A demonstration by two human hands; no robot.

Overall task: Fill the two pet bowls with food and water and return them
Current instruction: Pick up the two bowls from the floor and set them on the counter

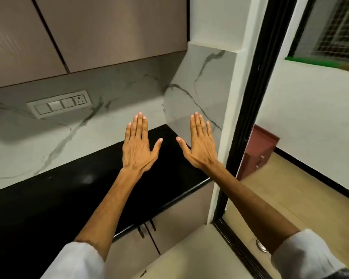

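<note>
My left hand point(137, 146) and my right hand point(199, 143) are stretched out in front of me, backs up, fingers straight and together, thumbs spread. Both hover over the right end of a black countertop point(69, 194) and hold nothing. A small metal rim, perhaps a pet bowl point(260, 246), peeks out on the floor beside my right forearm; most of it is hidden by the sleeve. No food or water container shows.
Marble backsplash with a switch panel point(59, 103) runs behind the counter, upper cabinets point(89, 33) above, lower cabinet doors point(147, 238) below. A black door frame point(248, 117) stands to the right; beyond it lie a wooden floor and a reddish drawer unit point(260, 152).
</note>
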